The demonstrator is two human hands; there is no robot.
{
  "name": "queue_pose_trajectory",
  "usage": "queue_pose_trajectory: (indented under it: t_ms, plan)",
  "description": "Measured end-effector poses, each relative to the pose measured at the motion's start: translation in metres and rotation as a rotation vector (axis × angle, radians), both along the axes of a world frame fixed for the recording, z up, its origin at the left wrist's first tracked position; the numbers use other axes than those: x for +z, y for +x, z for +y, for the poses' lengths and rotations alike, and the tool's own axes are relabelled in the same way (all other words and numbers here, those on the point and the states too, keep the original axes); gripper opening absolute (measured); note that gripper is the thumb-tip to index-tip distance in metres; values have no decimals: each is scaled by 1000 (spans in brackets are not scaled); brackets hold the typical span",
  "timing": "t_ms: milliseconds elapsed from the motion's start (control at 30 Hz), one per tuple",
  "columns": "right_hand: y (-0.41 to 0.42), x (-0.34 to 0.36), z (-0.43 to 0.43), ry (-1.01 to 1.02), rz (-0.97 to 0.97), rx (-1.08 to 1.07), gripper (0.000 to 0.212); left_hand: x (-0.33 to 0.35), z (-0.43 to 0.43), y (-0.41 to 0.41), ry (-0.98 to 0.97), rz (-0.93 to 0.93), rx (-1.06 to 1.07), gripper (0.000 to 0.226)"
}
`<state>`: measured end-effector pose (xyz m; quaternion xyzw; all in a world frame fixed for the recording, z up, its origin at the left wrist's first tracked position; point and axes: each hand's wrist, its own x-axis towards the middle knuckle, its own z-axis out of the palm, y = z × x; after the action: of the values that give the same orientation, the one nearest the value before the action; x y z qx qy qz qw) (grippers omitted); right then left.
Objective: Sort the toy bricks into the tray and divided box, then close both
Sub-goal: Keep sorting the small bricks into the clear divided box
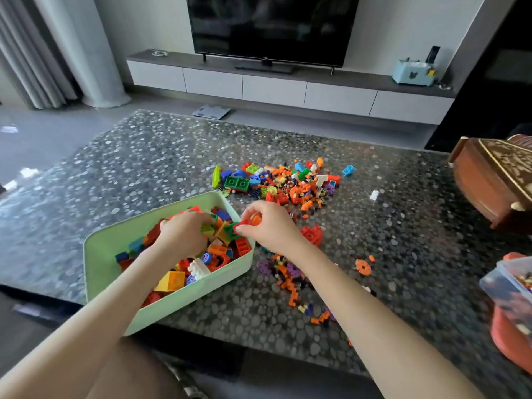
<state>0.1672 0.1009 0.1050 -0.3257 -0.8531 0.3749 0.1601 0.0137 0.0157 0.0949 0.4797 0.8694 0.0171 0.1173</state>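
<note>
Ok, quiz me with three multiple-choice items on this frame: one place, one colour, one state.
1. The left hand is: A in the tray; B on the wooden box; C on the far pile.
2. The tray is: A blue; B pale green; C red.
3. The right hand is: A flat on the table; B pinching red and orange pieces; C out of view.
Answers: A, it reaches down among the tray's bricks; B, the walls show pale green; B, it holds the pieces by the tray's rim.

Home living room, television [272, 24], curtains [34, 53]
</note>
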Motion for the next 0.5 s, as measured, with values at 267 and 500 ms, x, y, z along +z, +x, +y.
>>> queue_pose_trajectory:
  t_ms: [267,500]
  plan:
    - [28,16,7,-49,-21,-29,27,0,9,31,382,15,-57,43]
    - [163,-11,30,39,-396,-173,14,-30,33,118,441,-48,-508,26]
